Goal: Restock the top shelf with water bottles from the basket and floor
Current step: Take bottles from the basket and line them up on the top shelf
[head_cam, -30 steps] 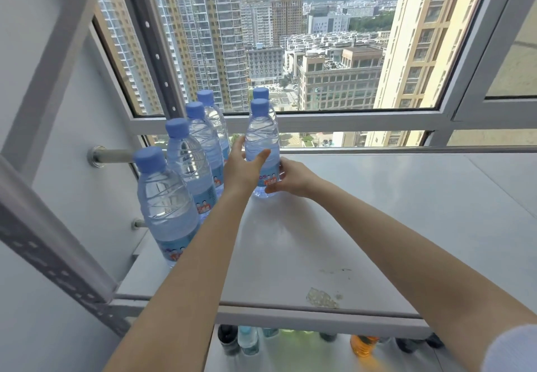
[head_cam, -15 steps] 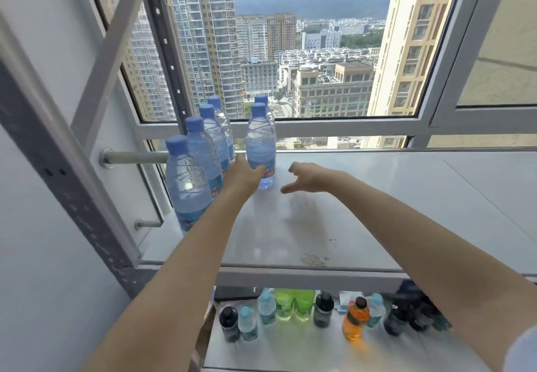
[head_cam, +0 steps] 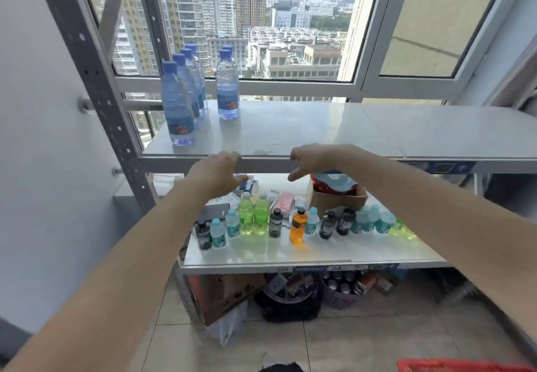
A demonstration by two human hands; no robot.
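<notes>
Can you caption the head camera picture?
Empty left hand and right hand hover before the top shelf, water bottles standing on it.

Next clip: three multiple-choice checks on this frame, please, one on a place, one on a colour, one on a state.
1. Where on the top shelf do the water bottles stand?
A. left end B. middle C. right end
2. What colour are their caps?
A. white B. blue C. red
3. What do the left hand and right hand hold?
A. a bottle each B. one bottle between them C. nothing
1 A: they stand by the upright post at the left. 2 B: every visible cap is blue. 3 C: both hands are open, fingers spread, before the shelf's edge.
</notes>
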